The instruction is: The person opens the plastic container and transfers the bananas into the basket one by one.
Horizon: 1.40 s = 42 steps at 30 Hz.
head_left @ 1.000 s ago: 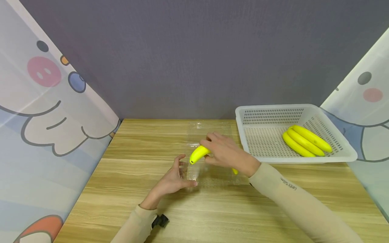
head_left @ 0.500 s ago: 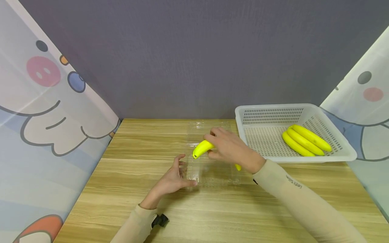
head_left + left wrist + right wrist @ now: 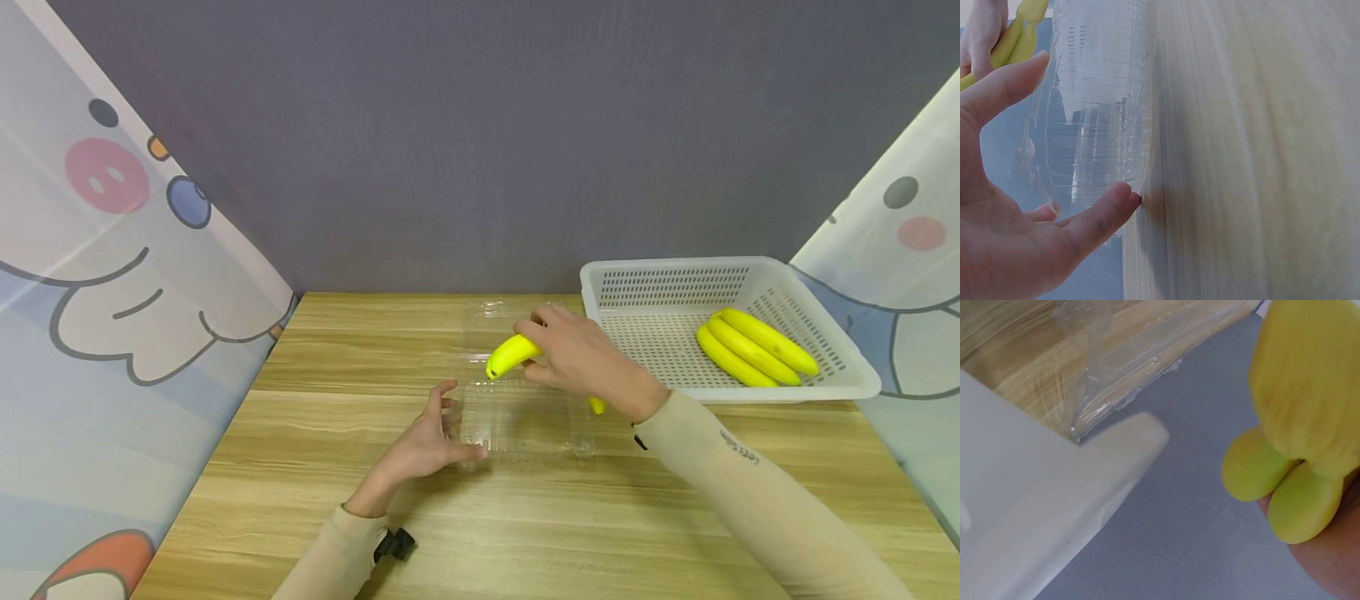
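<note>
My right hand (image 3: 576, 350) grips a bunch of yellow bananas (image 3: 512, 357) above a clear plastic clamshell container (image 3: 528, 421). One tip shows left of the hand and another below the wrist; the right wrist view shows several bananas (image 3: 1307, 381) close up. The container stands with its lid (image 3: 487, 325) folded back toward the wall. At its left end is my left hand (image 3: 420, 442), thumb and fingers spread wide. In the left wrist view, those fingers (image 3: 1100, 215) touch the lower part of the container's wall (image 3: 1094, 119), while the thumb side lies near its rim.
A white perforated basket (image 3: 592, 304) stands at the back right, with several yellow bananas (image 3: 753, 346) in its right half. Behind the wooden table (image 3: 360, 333) rises a grey wall (image 3: 450, 167). Curtains printed with cartoon figures (image 3: 108, 175) hang on both sides.
My right hand has moved back and to the right with the banana bunch, from over the container's base toward its hinge. The left hand and container have stayed in place.
</note>
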Available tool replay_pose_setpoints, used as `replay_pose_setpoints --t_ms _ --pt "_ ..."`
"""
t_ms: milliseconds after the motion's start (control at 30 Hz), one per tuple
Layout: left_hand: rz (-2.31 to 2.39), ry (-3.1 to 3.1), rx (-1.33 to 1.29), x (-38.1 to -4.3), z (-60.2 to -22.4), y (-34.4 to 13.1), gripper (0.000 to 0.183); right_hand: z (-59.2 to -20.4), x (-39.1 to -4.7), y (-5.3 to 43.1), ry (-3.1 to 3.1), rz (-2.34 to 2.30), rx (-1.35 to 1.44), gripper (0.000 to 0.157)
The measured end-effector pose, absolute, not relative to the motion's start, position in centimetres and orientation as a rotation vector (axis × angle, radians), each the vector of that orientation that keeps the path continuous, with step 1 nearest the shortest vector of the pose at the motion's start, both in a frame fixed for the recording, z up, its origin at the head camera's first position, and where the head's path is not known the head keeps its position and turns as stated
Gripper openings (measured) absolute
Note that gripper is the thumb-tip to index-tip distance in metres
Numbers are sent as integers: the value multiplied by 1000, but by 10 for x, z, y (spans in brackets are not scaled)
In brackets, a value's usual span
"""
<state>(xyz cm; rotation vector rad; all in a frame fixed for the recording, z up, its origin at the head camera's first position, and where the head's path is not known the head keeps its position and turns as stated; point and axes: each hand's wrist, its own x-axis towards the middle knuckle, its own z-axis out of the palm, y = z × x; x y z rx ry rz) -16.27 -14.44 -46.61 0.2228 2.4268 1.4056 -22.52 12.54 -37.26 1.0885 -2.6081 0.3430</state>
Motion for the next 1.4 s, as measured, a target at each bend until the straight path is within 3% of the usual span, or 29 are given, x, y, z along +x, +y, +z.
replay_pose_setpoints --t_ms 1400 --pt "1406 2413 214 -162 -465 -145 118 -364 -244 170 -2629 293 989 34"
